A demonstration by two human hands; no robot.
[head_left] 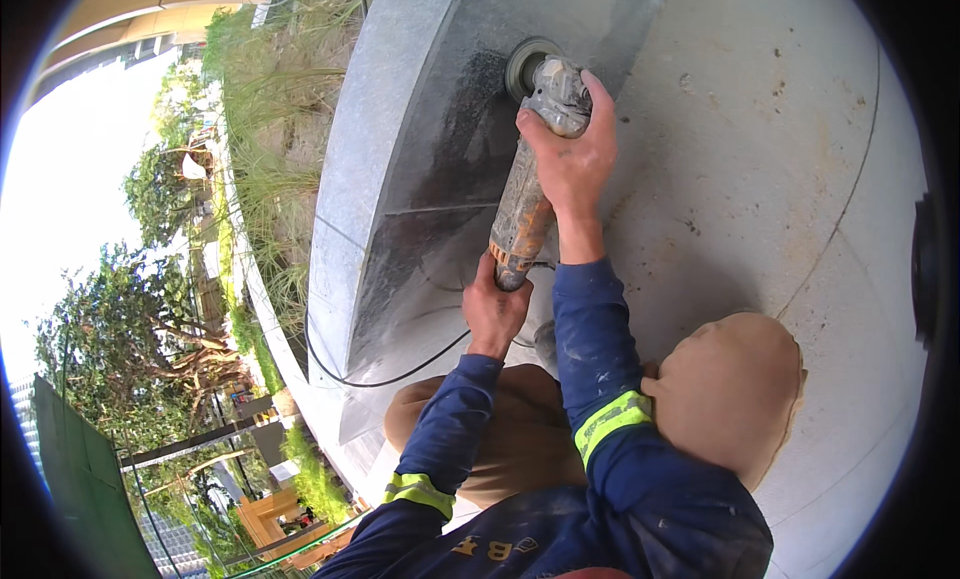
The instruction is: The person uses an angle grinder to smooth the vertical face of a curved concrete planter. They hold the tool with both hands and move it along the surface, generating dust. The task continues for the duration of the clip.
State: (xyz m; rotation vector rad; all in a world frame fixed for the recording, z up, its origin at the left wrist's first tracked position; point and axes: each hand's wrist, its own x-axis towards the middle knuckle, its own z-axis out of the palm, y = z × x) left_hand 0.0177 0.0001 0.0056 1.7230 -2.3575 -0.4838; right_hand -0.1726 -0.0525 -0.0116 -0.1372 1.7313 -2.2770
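A dusty orange and grey angle grinder lies slantwise between my two hands. My left hand is wrapped round the rear end of its body. My right hand grips the metal gear head at the front, thumb on one side and fingers on the other. The round disc at the tip sits against the dark grey side face of a stone kerb. Whether the disc is spinning cannot be told. A black power cord loops out near my left hand and over the kerb.
Pale, stained paving spreads to the right, crossed by a curved joint. Beyond the kerb's light top is a planted bed of long grass. My bent knees are close behind the grinder. Trees stand at the far left.
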